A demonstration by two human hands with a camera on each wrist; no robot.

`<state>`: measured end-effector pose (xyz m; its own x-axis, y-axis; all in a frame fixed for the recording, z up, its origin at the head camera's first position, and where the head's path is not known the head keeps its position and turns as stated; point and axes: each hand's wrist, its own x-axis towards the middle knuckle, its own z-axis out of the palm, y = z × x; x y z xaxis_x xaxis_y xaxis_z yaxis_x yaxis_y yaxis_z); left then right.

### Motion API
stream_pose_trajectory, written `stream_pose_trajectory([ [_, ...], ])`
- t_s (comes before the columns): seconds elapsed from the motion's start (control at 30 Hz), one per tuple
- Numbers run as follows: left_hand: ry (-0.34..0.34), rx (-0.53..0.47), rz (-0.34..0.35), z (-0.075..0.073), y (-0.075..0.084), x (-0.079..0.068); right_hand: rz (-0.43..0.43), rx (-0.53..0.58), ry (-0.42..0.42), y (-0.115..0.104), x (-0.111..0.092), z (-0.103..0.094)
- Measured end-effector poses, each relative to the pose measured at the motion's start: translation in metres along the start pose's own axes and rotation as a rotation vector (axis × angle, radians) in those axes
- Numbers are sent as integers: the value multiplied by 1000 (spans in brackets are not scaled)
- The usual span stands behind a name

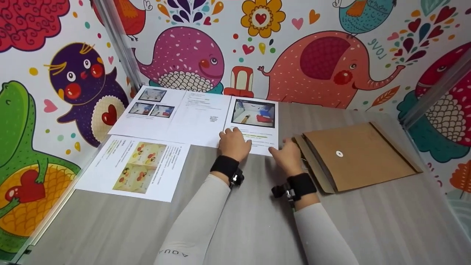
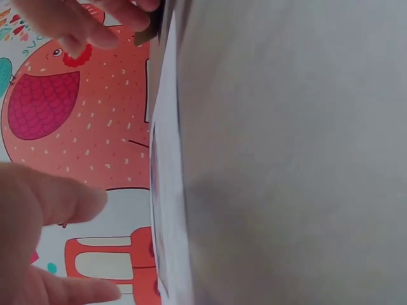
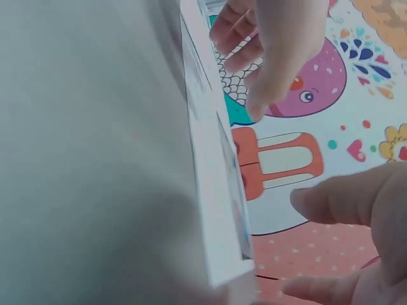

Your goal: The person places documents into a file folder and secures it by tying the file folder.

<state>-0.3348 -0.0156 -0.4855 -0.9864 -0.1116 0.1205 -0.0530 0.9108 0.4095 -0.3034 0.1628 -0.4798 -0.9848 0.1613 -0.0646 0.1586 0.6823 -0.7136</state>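
Note:
A printed sheet with one large photo [image 1: 254, 131] lies flat on the table. My left hand [image 1: 234, 144] hovers about its lower left part, fingers relaxed and apart. By its lower right corner is my right hand [image 1: 287, 157], thumb spread towards the paper. Both wrist views show a gap between the fingers and the thin paper edge [image 2: 170, 190], and neither hand holds anything. Left of this sheet lie a text sheet [image 1: 200, 117] and a sheet with several small photos [image 1: 147, 127]. Below them is a sheet with yellowish pictures [image 1: 162, 184].
A brown paper document envelope [image 1: 368, 158] with a white round fastener lies right of my right hand. Cartoon-printed walls [image 1: 239, 48] close off the table's back and sides. Metal posts [image 1: 117, 40] stand at the corners.

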Motion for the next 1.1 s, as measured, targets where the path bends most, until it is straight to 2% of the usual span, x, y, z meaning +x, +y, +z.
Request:
stream_pose_trajectory([
  [0.17,-31,4,-31,6,-1,-1,-11,39,8,3,3,8],
  [0.47,-31,72,18,8,-2,-1,-19,41,-26,5,7,11],
  [0.7,-8,-11,-17,9,0,-3,-33,28,5,7,8,13],
  [0.87,-26,-12,-44,8,-1,-4,-11,73,47,4,5,17],
  [1.1,-58,11,-59,7,1,-4,60,205,92,4,7,13],
])
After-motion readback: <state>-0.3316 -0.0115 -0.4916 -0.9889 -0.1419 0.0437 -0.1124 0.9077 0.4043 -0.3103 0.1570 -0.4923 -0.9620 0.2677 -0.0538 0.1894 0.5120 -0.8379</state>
